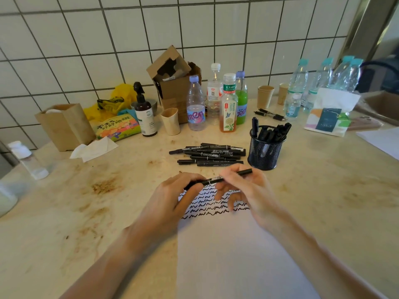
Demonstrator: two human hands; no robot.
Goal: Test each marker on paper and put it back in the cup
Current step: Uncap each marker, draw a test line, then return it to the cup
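Fingers of both hands curl around one black marker point(218, 179), which lies nearly level just above the top edge of the paper point(226, 244). At the marker's left end the left hand point(172, 197) grips it, while the right hand point(246, 188) pinches its right half, leaving the far tip poking out toward the mesh cup point(266, 150). Rows of black squiggles point(213, 203) cover the upper part of the paper, partly under the hands. Just beyond the paper's top edge a pile of black markers point(209, 154) lies flat on the stained table point(86, 201). Immediately right of that pile stands the cup, with several markers upright inside it. Farther from the paper, behind the pile, stand plastic bottles point(216, 100), a torn cardboard box point(174, 80) and a pump bottle point(143, 111) against the tiled wall point(86, 39).
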